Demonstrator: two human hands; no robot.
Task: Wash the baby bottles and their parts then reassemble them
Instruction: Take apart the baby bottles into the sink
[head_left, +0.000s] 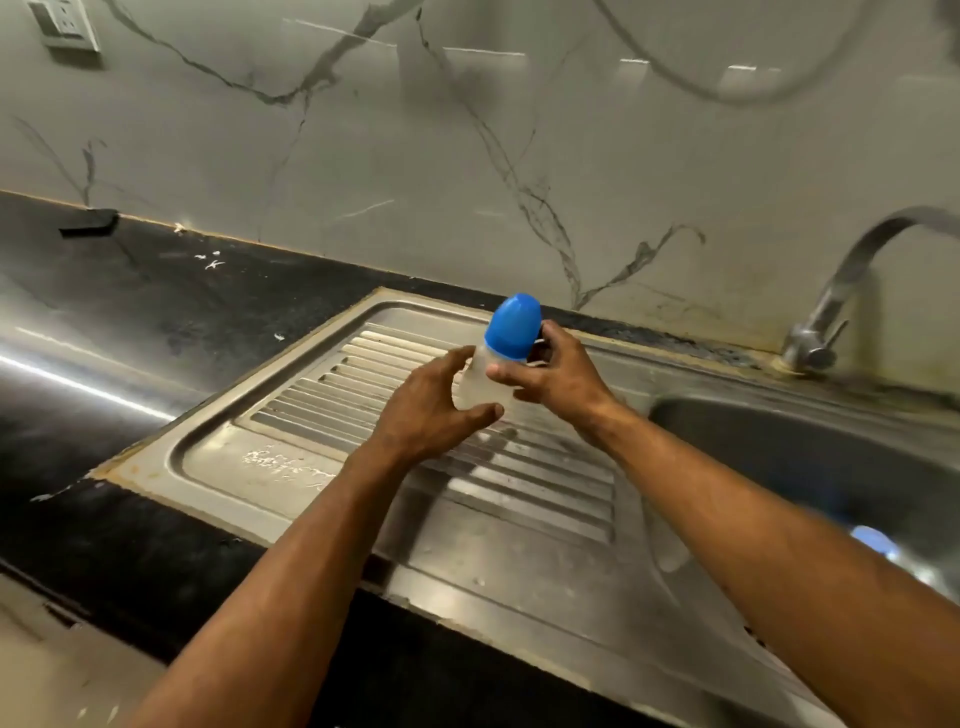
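One bottle (485, 382), small, with a translucent body and a blue domed cap (513, 326), is held upright above the ribbed drainboard (322, 395) of a steel sink (810, 447). The right hand (553, 371) grasps it, thumb across the body just under the cap and fingers curled round the far side. The left hand (434, 410) is cupped beside the lower body with fingers relaxed and spread; whether it touches the plastic cannot be told. The grip is thus closed on the bottle at the right, released at the left.

Handling, as a judgement: the bottle looks empty and light, its thin plastic wall fairly stiff but likely slippery when wet or soapy. The body is best held round its middle with one hand while the other takes the cap at its lower rim, where it is widest. A tap (852, 280) stands at the right, over the basin. Something blue (872, 538) lies in the basin, too blurred to name.
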